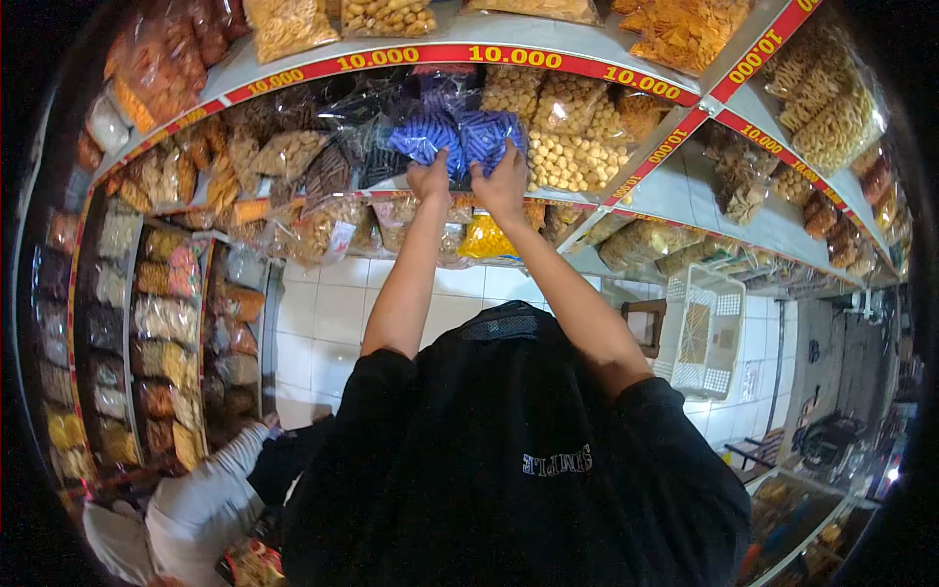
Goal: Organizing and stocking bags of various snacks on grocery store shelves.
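Both arms reach forward to a middle shelf. My left hand (429, 177) grips the lower edge of a clear plastic bag of blue-violet stick snacks (424, 139). Beside it, my right hand (505, 180) holds a matching bag of blue-violet sticks (493, 133), its thumb and fingers spread over the front. The two bags sit side by side at the shelf's front; their undersides are partly hidden by my hands. To their right are clear bags of round, pale-yellow snacks (576, 158). Bags of dark stick snacks (381, 165) lie on the left.
Red price strips (440, 55) edge the shelves. Below lies a yellow snack bag (490, 236). A white plastic crate (700, 334) and a brown stool (645, 326) stand on the tiled floor (334, 315). Another person (198, 506) is at the lower left, beside bagged-snack racks (167, 323).
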Demonstrator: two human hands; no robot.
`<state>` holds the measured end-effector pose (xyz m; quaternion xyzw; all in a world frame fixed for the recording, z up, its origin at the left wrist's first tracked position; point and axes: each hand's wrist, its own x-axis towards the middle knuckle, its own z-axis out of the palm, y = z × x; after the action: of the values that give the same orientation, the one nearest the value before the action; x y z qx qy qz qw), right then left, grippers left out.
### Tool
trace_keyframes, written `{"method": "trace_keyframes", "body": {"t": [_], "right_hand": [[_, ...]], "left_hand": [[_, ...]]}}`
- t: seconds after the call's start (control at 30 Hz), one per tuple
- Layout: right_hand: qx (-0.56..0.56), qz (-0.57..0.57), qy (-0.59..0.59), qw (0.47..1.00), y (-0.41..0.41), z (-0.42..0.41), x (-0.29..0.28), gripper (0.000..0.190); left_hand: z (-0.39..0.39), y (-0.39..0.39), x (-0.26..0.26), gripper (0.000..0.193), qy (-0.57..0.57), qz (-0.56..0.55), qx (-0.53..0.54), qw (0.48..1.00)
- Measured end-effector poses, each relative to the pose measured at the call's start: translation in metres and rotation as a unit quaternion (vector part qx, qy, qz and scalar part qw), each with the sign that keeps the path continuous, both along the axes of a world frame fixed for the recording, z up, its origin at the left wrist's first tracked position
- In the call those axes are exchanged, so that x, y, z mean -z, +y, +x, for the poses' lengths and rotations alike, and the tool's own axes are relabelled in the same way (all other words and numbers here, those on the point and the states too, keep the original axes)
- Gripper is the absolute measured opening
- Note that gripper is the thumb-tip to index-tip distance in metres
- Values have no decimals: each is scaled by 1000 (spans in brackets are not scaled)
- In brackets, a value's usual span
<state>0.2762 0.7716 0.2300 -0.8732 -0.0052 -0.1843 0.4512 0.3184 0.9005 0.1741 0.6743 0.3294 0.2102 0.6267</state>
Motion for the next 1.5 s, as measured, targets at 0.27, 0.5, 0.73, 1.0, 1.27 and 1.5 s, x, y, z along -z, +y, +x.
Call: {"method": "trace_keyframes", "body": {"t": [0.27,0.5,0.73,1.0,1.27,1.5], "right_hand": [[38,-120,77,989,27,-13,-14,91],[90,-17,-19,996,34,-2,2,84],[114,15,74,991,31,17,-6,87],[129,-87,130,979,40,37,-8,89],[-29,199,-13,980,39,40,3,99],[-175,98,-121,972,39,25,2,121]], "left_hand": [[-16,-2,-11,54,-198,-56,76,976],[-7,19,-27,71,-151,-158,207,954],[-3,20,-11,55,-227,-284,198,910],[-28,44,-16,74,-162,-403,229,871],[-56,59,-44,81,-229,-419,250,842],[-80,57,-66,75,-243,-448,188,840]]}}
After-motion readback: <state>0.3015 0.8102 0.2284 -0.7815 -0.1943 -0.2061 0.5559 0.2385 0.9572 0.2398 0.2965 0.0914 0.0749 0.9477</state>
